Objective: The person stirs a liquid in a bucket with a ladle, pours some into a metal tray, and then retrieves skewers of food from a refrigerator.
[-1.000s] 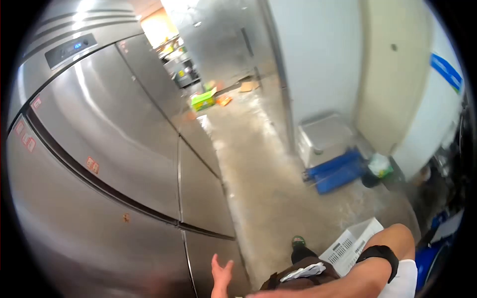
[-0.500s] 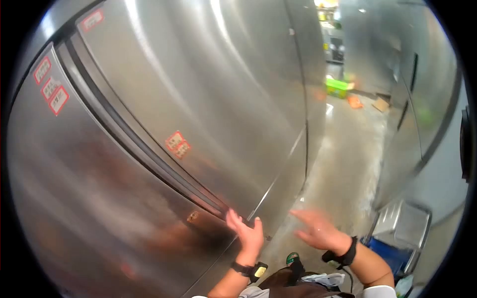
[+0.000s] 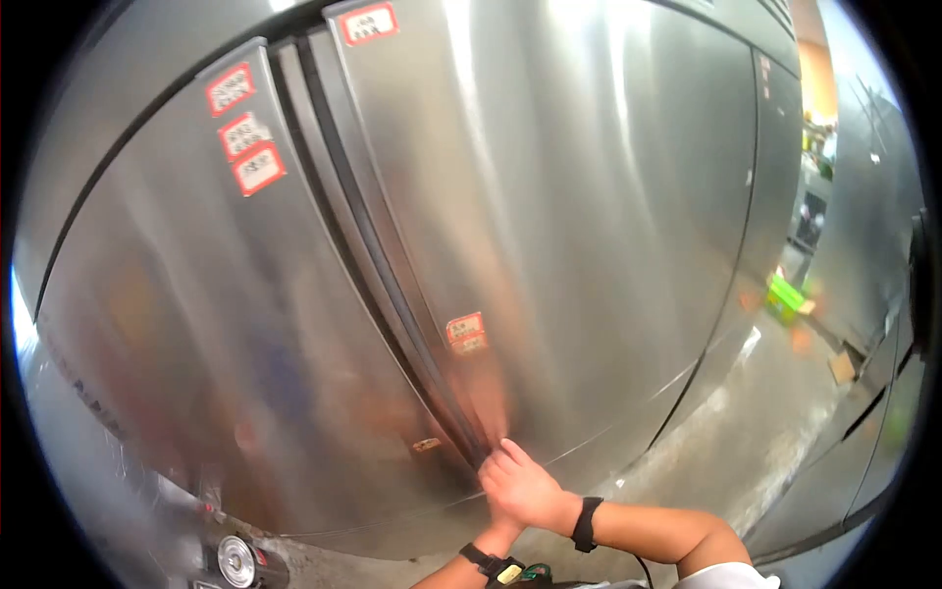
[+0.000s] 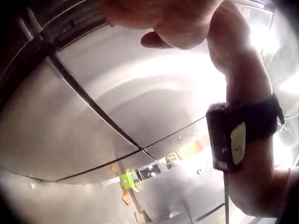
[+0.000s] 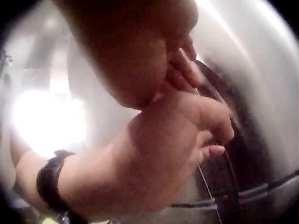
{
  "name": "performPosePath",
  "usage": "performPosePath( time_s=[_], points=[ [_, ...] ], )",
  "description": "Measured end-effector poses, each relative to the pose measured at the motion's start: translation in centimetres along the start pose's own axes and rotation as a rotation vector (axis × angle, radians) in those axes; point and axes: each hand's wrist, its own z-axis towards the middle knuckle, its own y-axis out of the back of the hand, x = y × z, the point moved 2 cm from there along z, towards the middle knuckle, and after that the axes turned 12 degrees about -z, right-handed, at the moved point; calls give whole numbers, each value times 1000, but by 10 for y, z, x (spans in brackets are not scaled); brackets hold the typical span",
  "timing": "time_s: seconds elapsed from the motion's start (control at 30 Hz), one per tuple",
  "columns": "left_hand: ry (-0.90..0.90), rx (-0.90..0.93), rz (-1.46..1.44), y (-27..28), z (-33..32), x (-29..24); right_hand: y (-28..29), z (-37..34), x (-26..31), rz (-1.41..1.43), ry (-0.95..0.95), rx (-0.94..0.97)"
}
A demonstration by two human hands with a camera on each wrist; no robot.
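Note:
Steel cabinet doors (image 3: 579, 226) fill the head view, with a dark upright groove (image 3: 378, 255) between two of them. Both hands are together at the groove's lower end. My right hand (image 3: 530, 489) lies over my left hand (image 3: 502, 530), which is mostly hidden there. In the right wrist view the left hand (image 5: 163, 140) hooks its fingers into the dark recess at the door edge; just above, fingers of the right hand (image 5: 180, 70) curl at the same edge. The left wrist view shows part of the left hand (image 4: 173, 21) before the doors.
Red-framed labels (image 3: 257, 169) are stuck on the doors. A round metal tin (image 3: 237, 562) stands at the lower left. On the floor (image 3: 775, 402) at the right are a green box (image 3: 785, 294) and a cardboard piece (image 3: 842, 367).
The head view has turned left and come closer to the cabinet. Both hands, apart and with fingers spread half a second ago, have come together at the door groove and curled there.

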Motion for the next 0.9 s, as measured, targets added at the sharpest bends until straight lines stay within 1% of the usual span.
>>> performPosePath(
  time_s=[0.03,0.13,0.17,0.2,0.27,0.33,0.4,0.43,0.5,0.53,0.57,0.6,0.63,0.67,0.7,0.73,0.77,0.8,0.83,0.87,0.9],
  points=[
    [-1,-6,3,-4,-2,8,-20,-14,3,-101,-23,-32],
    [-2,12,15,-12,-25,11,-20,-28,2,-104,101,-5],
    [-2,40,14,-17,-39,12,-16,-33,5,-23,184,167],
    [9,88,12,-13,-49,-1,14,-12,5,-22,194,168],
    [10,219,-7,-18,-93,-5,28,-24,22,-82,341,-123],
    [17,368,-35,-17,-139,-17,42,-48,36,-102,341,-137],
    [7,531,-64,-13,-175,-30,56,-83,57,-177,246,157],
    [-3,613,-77,-10,-185,-41,74,-98,60,-105,235,227],
    [-55,746,-104,-3,-205,-61,99,-134,70,-84,181,223],
    [-45,760,-108,6,-205,-87,112,-152,75,-70,138,209],
    [36,1040,-74,9,-202,-112,130,-170,78,-66,126,214],
    [116,1320,-34,10,-205,-129,150,-188,78,-27,76,260],
    [105,1541,161,-8,-211,-122,165,-205,78,8,26,305],
    [98,1555,159,-4,-220,-122,179,-223,79,3,11,308],
    [68,1455,-164,14,-205,-161,191,-241,78,12,-144,286],
    [46,1334,-479,23,-199,-184,202,-258,79,20,-300,264],
    [-62,1411,-169,-11,-216,-137,222,-266,77,-37,-395,235],
    [-196,1175,-158,-17,-224,-111,239,-276,75,-90,-490,205],
    [-17,1145,-43,-14,-213,-117,245,-300,73,-41,-666,205],
    [-80,1028,-32,-8,-206,-117,250,-323,70,10,-840,204],
    [-138,910,-21,-1,-199,-116,258,-336,69,-17,-958,128]
  ],
)
